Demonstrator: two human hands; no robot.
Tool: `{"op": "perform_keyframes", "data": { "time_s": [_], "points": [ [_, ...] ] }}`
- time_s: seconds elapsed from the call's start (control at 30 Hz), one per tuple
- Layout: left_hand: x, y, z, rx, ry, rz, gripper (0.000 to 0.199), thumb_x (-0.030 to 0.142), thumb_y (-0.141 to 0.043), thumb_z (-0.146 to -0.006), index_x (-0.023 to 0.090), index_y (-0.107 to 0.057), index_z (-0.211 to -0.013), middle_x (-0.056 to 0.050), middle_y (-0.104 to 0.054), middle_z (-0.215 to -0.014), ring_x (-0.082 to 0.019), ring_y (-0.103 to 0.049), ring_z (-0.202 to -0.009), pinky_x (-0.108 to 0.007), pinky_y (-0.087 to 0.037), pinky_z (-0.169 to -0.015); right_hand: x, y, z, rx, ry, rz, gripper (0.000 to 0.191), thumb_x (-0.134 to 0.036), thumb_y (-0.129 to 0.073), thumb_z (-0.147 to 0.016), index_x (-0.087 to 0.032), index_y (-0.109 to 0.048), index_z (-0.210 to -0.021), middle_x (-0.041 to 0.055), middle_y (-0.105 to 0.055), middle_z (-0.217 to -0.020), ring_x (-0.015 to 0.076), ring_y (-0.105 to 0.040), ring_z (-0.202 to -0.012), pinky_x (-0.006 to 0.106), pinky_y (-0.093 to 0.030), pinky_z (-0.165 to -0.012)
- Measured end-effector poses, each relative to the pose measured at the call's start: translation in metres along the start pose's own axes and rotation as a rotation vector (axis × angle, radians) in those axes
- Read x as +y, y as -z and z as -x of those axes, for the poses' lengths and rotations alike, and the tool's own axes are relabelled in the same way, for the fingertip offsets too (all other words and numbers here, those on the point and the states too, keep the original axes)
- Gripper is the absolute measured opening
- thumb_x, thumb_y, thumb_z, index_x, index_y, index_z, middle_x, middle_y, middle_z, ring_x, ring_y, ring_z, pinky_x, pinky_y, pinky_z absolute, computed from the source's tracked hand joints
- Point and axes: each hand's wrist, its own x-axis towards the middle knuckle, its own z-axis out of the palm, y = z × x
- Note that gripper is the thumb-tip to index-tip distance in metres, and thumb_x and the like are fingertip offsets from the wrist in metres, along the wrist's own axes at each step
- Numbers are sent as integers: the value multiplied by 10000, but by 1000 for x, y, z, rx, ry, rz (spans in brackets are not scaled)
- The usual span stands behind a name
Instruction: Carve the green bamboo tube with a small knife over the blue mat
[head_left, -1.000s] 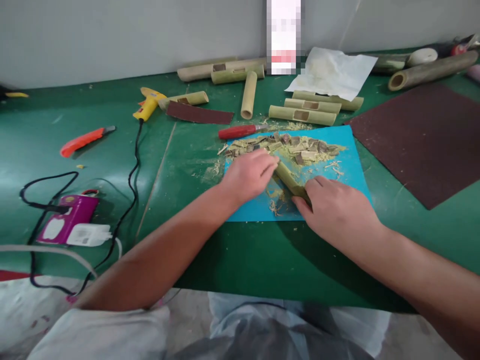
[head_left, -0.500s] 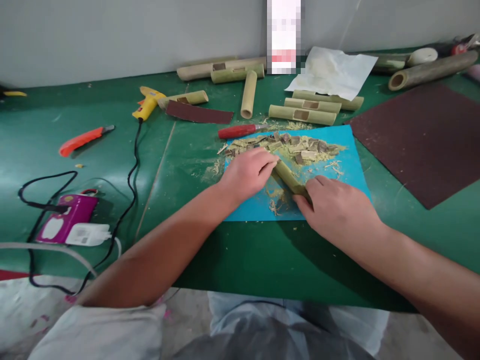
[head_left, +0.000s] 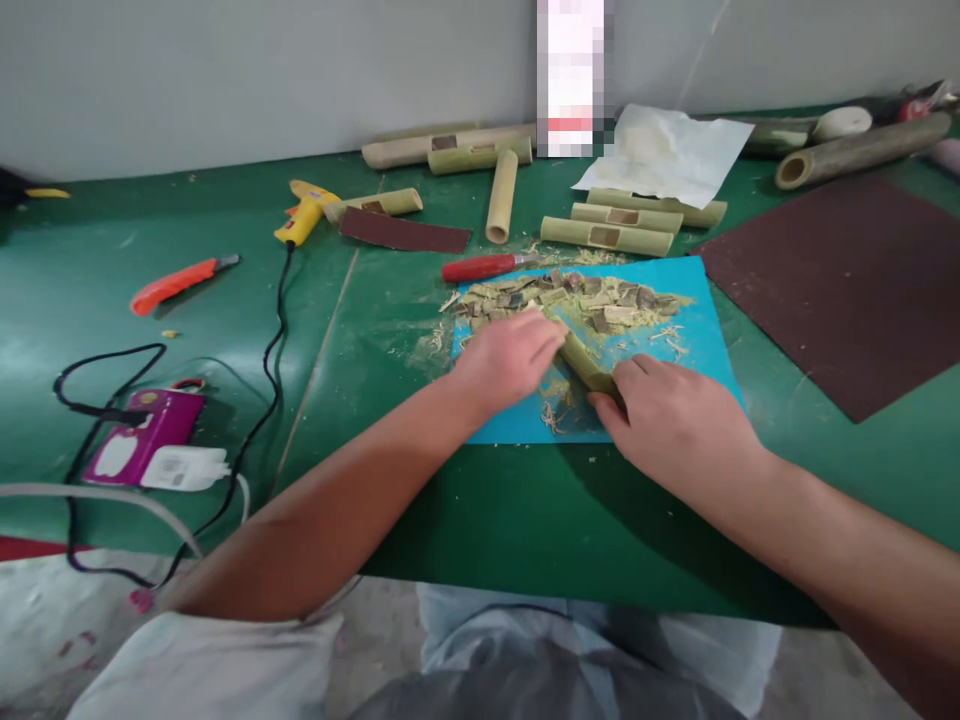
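Note:
A green bamboo tube [head_left: 583, 362] lies slanted between my two hands, over a blue sheet [head_left: 712, 350]. My left hand [head_left: 511, 358] is closed at the tube's upper left end; whether its fingers also pinch something small is hidden. My right hand [head_left: 675, 410] is wrapped round the lower right end, with the thumb underneath. Bamboo chips and shavings [head_left: 615, 300] are heaped on the sheet just beyond the tube. A red-handled tool [head_left: 480, 267] rests at the sheet's back left edge.
Several cut bamboo tubes [head_left: 607, 236] lie behind the sheet. Brown sandpaper [head_left: 832, 290] is at the right, white paper [head_left: 664, 150] at the back. Leftward are a yellow glue gun [head_left: 304, 218], an orange knife [head_left: 174, 285], and a purple power strip [head_left: 154, 435] with cables.
My left hand has shifted slightly right and down along the tube, so less of the tube shows between my hands. The whole view has moved a little. My right hand keeps its grip.

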Motion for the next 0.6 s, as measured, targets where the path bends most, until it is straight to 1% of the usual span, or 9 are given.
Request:
{"op": "perform_keyframes", "data": {
  "time_s": [0.07, 0.2, 0.33, 0.47, 0.5, 0.6],
  "points": [
    [2, 1, 0, 36, 19, 0, 268, 245, -471, -1022, 141, -716, -994, -63, -709, -887, -159, -668, -825, -265, -531, -749, 0, 0, 0, 2, -3, 1, 287, -298, -454, -983, -131, -675, -906, 131, -692, -867, 200, -622, -718, 294, -274, -527],
    [6, 2, 0, -51, -65, 39, 284, 275, -457, -1039, 156, -712, -1071, -56, -713, -890, -150, -674, -815, -248, -533, -727, 0, 0, 1, -3, 7, 15, 263, -290, -474, -973, -132, -674, -908, 129, -690, -866, 198, -625, -717, 293, -264, -520],
    [6, 3, 0, 3, 25, 16, 256, 253, -479, -1024, 162, -718, -1021, -54, -715, -894, -152, -676, -824, -252, -540, -740, 0, -1, 0, 13, 0, 7, 283, -294, -450, -978, -137, -671, -894, 124, -684, -847, 199, -619, -701, 296, -253, -519],
    [4, 3, -1, -55, -89, 64, 263, 270, -479, -1030, 155, -712, -1075, -55, -720, -899, -152, -680, -824, -251, -542, -735, 0, 0, 0, 1, 2, 2, 266, -290, -464, -975, -141, -668, -891, 123, -681, -843, 200, -621, -713, 298, -254, -526],
    [3, 3, -2, -43, -74, 64, 255, 264, -485, -1026, 157, -714, -1060, -53, -721, -897, -151, -680, -825, -252, -544, -741, 0, 0, 0, -3, -1, 0, 268, -295, -465, -977, -142, -668, -894, 123, -682, -848, 200, -621, -713, 298, -254, -527],
    [2, 3, -1, 26, 40, 16, 236, 238, -497, -1010, 162, -721, -1005, -56, -721, -903, -158, -681, -837, -266, -550, -767, 0, 1, 0, -5, -14, -2, 277, -298, -456, -981, -140, -669, -901, 124, -684, -848, 195, -614, -706, 295, -252, -526]
  ]
}}
